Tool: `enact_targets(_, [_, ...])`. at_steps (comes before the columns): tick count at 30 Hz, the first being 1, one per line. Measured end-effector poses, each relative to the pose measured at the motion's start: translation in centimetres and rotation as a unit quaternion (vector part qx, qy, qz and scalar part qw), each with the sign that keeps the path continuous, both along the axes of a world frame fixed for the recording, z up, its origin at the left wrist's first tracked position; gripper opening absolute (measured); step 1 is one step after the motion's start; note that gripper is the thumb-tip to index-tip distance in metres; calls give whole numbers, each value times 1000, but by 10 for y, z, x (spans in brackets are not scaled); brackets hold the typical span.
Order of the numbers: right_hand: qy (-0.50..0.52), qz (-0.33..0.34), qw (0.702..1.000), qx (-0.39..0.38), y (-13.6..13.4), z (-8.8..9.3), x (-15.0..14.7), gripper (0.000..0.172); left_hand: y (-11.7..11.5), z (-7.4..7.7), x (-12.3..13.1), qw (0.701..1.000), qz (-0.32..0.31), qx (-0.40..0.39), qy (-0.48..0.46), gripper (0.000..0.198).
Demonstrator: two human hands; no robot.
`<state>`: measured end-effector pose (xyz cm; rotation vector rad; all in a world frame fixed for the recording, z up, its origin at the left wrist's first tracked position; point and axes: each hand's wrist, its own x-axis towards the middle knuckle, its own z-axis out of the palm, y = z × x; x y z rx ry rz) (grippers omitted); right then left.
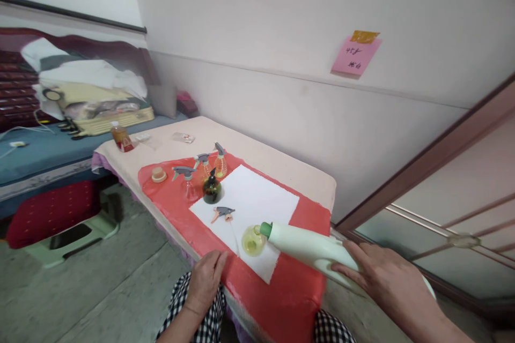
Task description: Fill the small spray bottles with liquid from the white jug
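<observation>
My right hand (376,273) grips a big white bottle (309,249) with a green spout, tipped so the spout meets the mouth of a small clear round bottle (253,239) holding yellowish liquid. That small bottle stands on a white cloth (257,201) spread over a red mat (289,289). My left hand (205,276) rests with loosely bent fingers on the table's front edge and holds nothing. A loose grey and orange spray head (222,213) lies on the cloth.
Behind the cloth stand a dark green bottle (211,188) and three small spray bottles (203,167) with grey triggers. A tan lid (159,174) lies on the mat, a brown bottle (120,137) at the table's far end. A cluttered bench is at the left, a wall behind.
</observation>
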<state>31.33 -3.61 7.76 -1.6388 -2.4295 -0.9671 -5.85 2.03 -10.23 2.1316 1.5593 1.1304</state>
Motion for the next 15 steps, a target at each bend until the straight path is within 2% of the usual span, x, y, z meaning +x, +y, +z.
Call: enact_targets(15, [-26,-1,1000,3,6,12,-5,47,0,-2,1,1000,4,5,-2,37])
